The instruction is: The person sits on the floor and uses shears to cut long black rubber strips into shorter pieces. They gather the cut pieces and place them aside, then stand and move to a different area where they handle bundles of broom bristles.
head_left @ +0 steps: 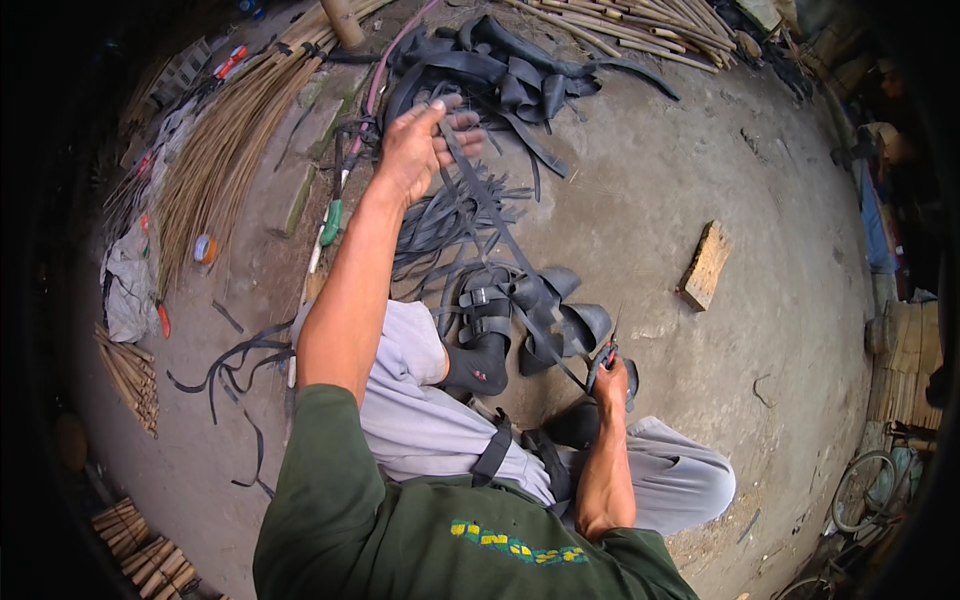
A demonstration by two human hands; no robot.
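My left hand [425, 145] is raised far forward, its fingers slightly blurred, with a long black rubber strip [497, 222] caught at the thumb. The strip slants down to the right, ending close to my right hand [612, 385]. That hand is closed round the red and dark handles of what look like scissors [608, 355], the thin blade pointing up. Between my legs lie wider curved pieces of black rubber [583, 326], beside my sandalled foot [485, 325]. A bundle of cut rubber strips [440, 225] is spread on the ground below my left hand.
A heap of black rubber [510, 75] lies ahead. On the right is a wooden block [706, 265]. Long thin canes [225, 150] and a green-gripped pole [331, 222] lie left; loose strips [240, 360] are by my left knee. Bamboo poles [640, 30] lie at the back.
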